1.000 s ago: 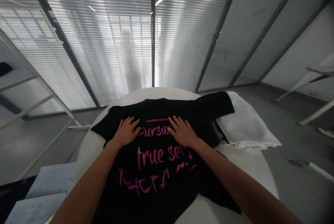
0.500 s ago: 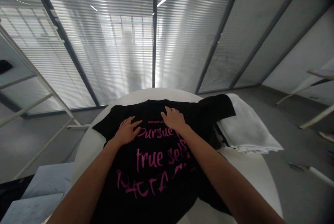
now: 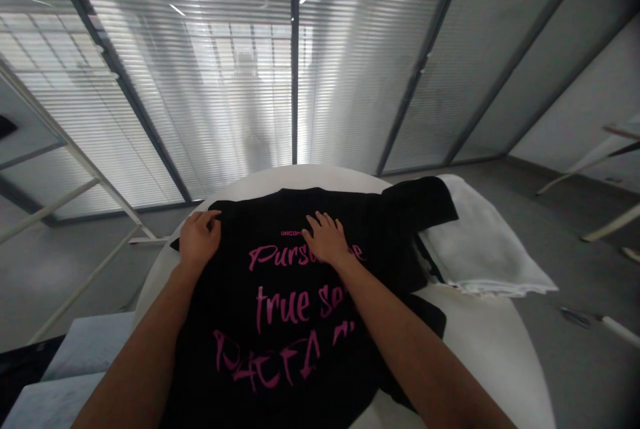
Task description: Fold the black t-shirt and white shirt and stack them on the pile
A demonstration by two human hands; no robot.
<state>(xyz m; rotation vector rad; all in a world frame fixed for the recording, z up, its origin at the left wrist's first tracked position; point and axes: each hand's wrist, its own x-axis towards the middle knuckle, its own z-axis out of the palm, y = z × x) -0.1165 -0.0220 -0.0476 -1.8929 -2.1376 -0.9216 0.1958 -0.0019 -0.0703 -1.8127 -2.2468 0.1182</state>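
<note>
Glass walls (image 3: pixel 350 69) with closed blinds face me, ceiling strip lights reflected in them, above a grey floor (image 3: pixel 575 236).

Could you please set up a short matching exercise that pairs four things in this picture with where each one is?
Things:
1. left hand
2. right hand
3. white cloth
4. black T-shirt

Places:
A. spread across the round white table
B. on the pink lettering
C. at the shirt's left sleeve edge
D. under the shirt's right sleeve

Pairs: 1-C, 2-B, 3-D, 4-A

An office: glass partitions with blinds (image 3: pixel 350 69) across the upper frame, ceiling strip lights, grey floor (image 3: pixel 575 269).
</note>
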